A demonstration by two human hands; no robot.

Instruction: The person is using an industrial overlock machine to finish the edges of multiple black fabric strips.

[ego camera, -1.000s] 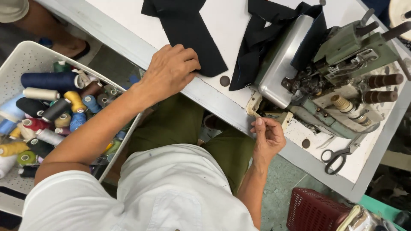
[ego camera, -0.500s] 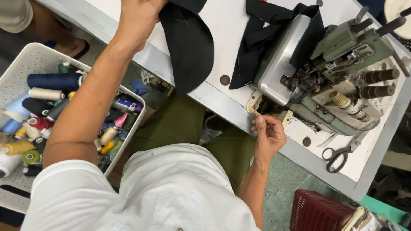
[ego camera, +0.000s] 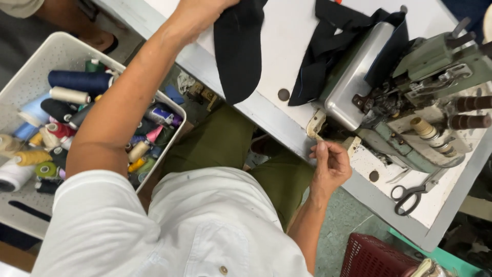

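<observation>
Overhead, the head camera looked down on a person in a white shirt seated at a white sewing table (ego camera: 287,61). The left hand (ego camera: 202,11) was at the top edge of the view, closed on the upper end of a black fabric piece (ego camera: 238,51) that lay on the table with its rounded lower end hanging over the near edge. The right hand (ego camera: 330,164) was held below the table's front edge, fingertips pinched together; whether a thread sat between them could not be told. It was just beside the front of the green overlock sewing machine (ego camera: 410,97), close to its cream-coloured lower parts. A second black fabric bundle (ego camera: 338,46) draped over the machine's metal cover. Black-handled scissors (ego camera: 410,195) lay on the table, right of the hand. A white basket (ego camera: 31,66) of thread cones stood at the person's left. A dark red crate (ego camera: 374,256) sat on the floor.
</observation>
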